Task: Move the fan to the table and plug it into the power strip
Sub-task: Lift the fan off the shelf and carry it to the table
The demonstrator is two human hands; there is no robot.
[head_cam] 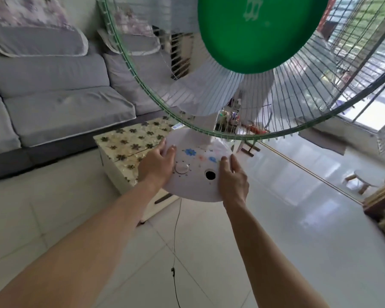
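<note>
A desk fan fills the upper right: green hub, green-rimmed wire cage and pale blades over a round white base point(196, 174) with a dial, a dark hole and flower prints. The base is up in the air, partly over the near edge of a low table point(129, 141) with a floral-patterned top. My left hand point(158, 163) grips the base's left rim. My right hand point(232, 176) grips its right rim. The fan's thin dark cord point(175, 245) hangs from under the base down to the tiled floor. No power strip is visible.
A grey sofa point(60, 103) with cushions stands behind the table at the left. Glossy white floor tiles spread to the right. A small wooden stool point(360, 181) and dark furniture sit at the right edge. Barred windows are at the upper right.
</note>
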